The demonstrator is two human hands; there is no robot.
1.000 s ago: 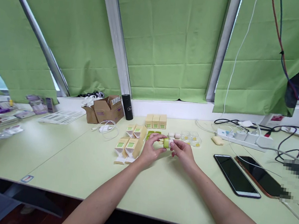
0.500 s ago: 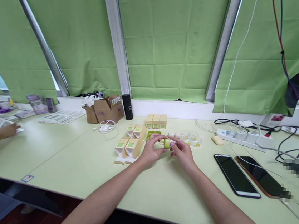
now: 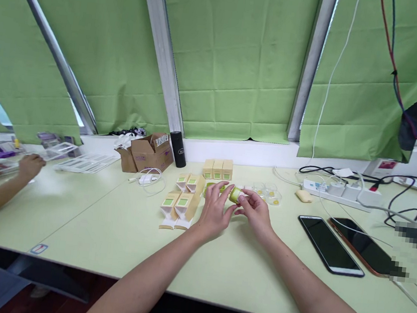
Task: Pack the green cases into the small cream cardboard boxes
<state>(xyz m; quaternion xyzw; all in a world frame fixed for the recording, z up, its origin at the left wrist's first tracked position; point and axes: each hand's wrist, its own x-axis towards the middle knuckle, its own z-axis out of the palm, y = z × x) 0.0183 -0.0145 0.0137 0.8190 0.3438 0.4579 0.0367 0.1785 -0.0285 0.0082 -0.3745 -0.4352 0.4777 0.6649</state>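
Far left on the worktop (image 3: 101,235): a co-worker's hand (image 3: 31,166), well apart from yours.
Cartons: four cream cardboard boxes with green square panels (image 3: 183,201), flaps out, just left of your hands.
Left hand (image 3: 217,208): fingers curved, partly spread, beside the cylinder's left end; you cannot tell whether the tips touch it.
Cylinder: your small yellow-green cylinder (image 3: 235,194) sits between both hands, its long axis seeming to run roughly from one to the other.
Right hand (image 3: 255,213): nearer to it, thumb and forefinger pinched on its right end.
Tray: clear plastic tray with round yellow spots (image 3: 274,200), just beyond your right hand.
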